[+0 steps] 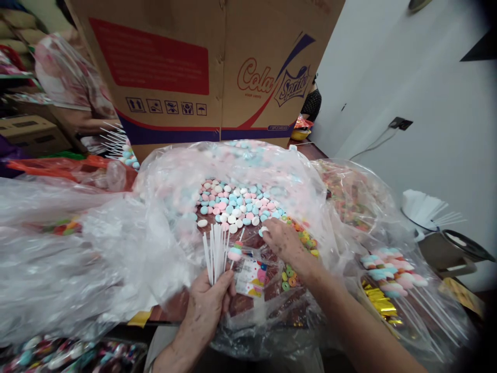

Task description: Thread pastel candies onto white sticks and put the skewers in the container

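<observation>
My left hand [207, 300] is closed round a bundle of white sticks [216, 254] that point upward. Beside the bundle, one stick at the thumb carries a few threaded candies [235, 252] in pink, blue and green. Over the near right edge of the candy pile, my right hand [285, 243] has its fingertips pinched on a pale round candy [263, 231]. Pink, blue and white candies [233, 204] spread out of a large clear plastic bag [174, 171]. Small ring candies [290, 278] lie below my right wrist. A printed packet [250, 277] lies right of my left hand.
A tall cardboard box [221, 72] stands behind the bag. Finished candy skewers [392, 272] lie at the right near a container of white sticks [425, 207]. Plastic sheeting [70, 259] covers the left. A person in a patterned top [73, 77] is behind at left.
</observation>
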Available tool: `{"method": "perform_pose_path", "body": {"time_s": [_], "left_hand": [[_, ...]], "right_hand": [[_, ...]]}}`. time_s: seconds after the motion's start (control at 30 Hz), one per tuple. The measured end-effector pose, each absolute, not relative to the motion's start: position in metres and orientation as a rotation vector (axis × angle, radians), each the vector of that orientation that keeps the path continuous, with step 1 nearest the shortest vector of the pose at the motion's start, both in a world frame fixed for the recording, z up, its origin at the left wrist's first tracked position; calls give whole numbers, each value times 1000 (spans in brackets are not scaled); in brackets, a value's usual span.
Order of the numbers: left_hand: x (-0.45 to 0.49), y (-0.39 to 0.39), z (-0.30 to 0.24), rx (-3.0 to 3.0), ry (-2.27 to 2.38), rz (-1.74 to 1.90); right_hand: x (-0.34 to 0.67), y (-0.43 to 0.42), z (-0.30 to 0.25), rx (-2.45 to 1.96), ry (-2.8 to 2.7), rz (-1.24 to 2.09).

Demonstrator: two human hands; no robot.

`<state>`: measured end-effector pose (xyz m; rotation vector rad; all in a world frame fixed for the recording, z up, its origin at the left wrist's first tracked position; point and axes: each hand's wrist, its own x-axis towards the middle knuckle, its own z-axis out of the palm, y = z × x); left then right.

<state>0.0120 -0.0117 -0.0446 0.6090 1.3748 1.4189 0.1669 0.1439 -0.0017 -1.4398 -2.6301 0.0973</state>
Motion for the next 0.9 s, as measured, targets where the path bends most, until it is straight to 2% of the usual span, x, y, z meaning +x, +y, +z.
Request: {"method": "perform_pose_path", "body": {"time_s": [0.2,0.37,0.47,0.57,0.7,0.9], "left_hand": [[12,-12,-41,630,1388,1398],[12,-11,-41,638,1364,1405],[12,-11,-44,622,1357,1433],[12,-13,-44,609,1352,1431],[13,-13,-35,597,1391,1410],[13,-11,-29,580,1404,1409]], "right_hand": [[177,153,9,-1524,-2516,205],[161,141,-4,-1480,-2660,-161],[155,127,-11,-1255,-2764,-274],[158,119,-9,-1055,-2748,-55],[172,128,1,-1183,-2401,365],[174,141,-2,-1434,-2363,438]]}}
